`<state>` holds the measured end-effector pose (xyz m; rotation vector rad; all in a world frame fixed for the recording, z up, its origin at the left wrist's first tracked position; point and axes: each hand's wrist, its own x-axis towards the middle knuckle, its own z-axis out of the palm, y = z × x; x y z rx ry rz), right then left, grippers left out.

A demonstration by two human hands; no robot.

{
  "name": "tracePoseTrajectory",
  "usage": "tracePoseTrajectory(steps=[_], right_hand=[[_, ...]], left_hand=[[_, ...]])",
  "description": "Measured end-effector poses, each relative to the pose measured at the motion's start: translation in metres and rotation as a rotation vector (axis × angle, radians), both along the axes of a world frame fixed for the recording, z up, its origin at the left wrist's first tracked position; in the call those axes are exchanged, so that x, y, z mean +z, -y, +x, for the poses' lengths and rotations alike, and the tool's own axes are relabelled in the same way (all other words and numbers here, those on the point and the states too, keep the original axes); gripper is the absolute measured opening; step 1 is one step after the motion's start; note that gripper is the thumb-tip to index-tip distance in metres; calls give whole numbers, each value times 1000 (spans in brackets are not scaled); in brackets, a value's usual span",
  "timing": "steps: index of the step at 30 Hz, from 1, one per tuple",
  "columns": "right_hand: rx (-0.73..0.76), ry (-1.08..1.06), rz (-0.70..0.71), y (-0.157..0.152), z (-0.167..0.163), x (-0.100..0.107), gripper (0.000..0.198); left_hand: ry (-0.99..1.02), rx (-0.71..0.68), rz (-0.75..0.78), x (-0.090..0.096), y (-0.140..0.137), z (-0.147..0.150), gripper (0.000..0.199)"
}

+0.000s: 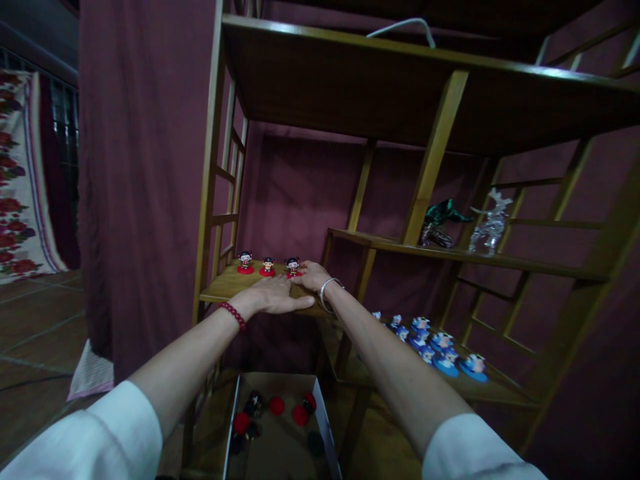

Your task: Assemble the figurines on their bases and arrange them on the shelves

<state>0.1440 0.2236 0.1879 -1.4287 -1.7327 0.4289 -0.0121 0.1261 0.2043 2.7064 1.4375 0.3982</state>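
Observation:
On a wooden shelf board three small black-haired figurines with red round bases stand in a row: a left figurine, a middle figurine and a right figurine. My right hand, with a silver bangle at the wrist, has its fingers closed at the base of the right figurine. My left hand, below a red bead bracelet, lies palm down at the board's front edge, its fingers stretched toward the figurines and its thumb pointing right. Its fingertips are partly hidden behind the hand.
Below, an open box holds several red and black figurines. Blue-and-white figurines stand on a lower shelf at right. A green ornament and a clear glass ornament sit higher up. A wooden upright divides the shelves.

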Motion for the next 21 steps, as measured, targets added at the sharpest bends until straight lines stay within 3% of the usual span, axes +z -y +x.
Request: tracePoseTrajectory(steps=[7, 21], right_hand=[[-117, 156, -16, 11, -6, 5, 36], [-119, 273, 13, 18, -9, 8, 32]], left_hand=[[-15, 0, 19, -2, -4, 0, 102], [-32, 28, 36, -7, -12, 3, 102]])
